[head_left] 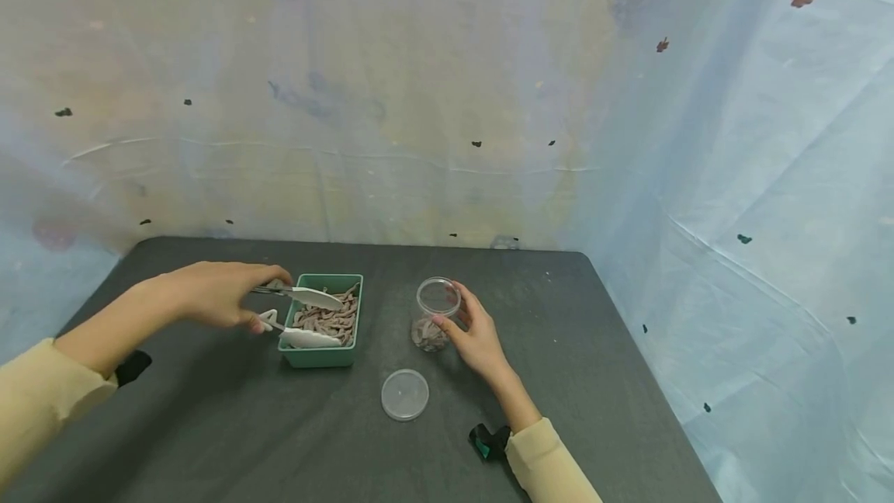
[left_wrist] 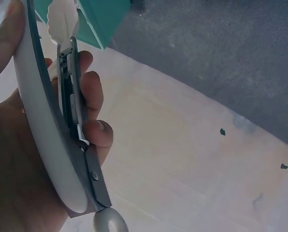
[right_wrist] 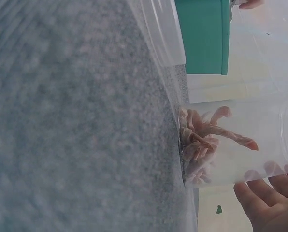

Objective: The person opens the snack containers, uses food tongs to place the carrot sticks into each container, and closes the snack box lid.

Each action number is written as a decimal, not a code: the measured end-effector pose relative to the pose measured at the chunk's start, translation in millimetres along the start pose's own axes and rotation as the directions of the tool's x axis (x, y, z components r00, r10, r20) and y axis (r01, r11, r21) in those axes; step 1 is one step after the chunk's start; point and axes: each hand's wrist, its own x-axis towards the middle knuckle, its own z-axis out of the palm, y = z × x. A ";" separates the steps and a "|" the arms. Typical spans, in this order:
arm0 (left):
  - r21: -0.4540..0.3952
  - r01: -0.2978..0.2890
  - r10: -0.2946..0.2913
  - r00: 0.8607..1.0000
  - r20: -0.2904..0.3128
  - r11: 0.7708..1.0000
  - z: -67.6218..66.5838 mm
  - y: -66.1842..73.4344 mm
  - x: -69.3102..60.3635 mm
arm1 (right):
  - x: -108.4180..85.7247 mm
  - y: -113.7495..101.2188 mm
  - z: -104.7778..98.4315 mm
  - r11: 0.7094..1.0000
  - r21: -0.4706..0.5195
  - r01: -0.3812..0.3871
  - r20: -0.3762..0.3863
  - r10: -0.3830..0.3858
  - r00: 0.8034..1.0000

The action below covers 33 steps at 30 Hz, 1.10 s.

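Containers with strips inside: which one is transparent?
The round jar in the right hand; its strips show through the wall, while the green box is opaque.

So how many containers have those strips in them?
2: the green box, where the left hand holds the tongs, and the clear jar in the right hand, with strips at its bottom. No others show.
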 end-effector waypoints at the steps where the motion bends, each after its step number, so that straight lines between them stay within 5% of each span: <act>1: -0.003 0.000 0.000 1.000 0.006 1.000 0.1 0.6 1.6 | 0.1 0.0 0.1 1.000 -0.002 -0.001 0.000 0.001 1.000; 11: -0.050 -0.003 0.006 0.998 0.062 0.999 9.4 3.7 9.3 | -0.2 3.8 1.4 1.000 -0.012 0.019 0.011 -0.019 1.000; 24: -0.093 -0.013 0.015 1.000 0.021 0.996 26.7 4.2 5.3 | 0.1 4.1 -0.2 1.000 -0.012 0.021 0.000 -0.021 1.000; 33: -0.077 0.001 0.000 1.000 0.011 0.997 30.1 6.0 3.7 | 4.1 45.0 5.2 1.000 -0.023 0.016 -0.024 -0.017 1.000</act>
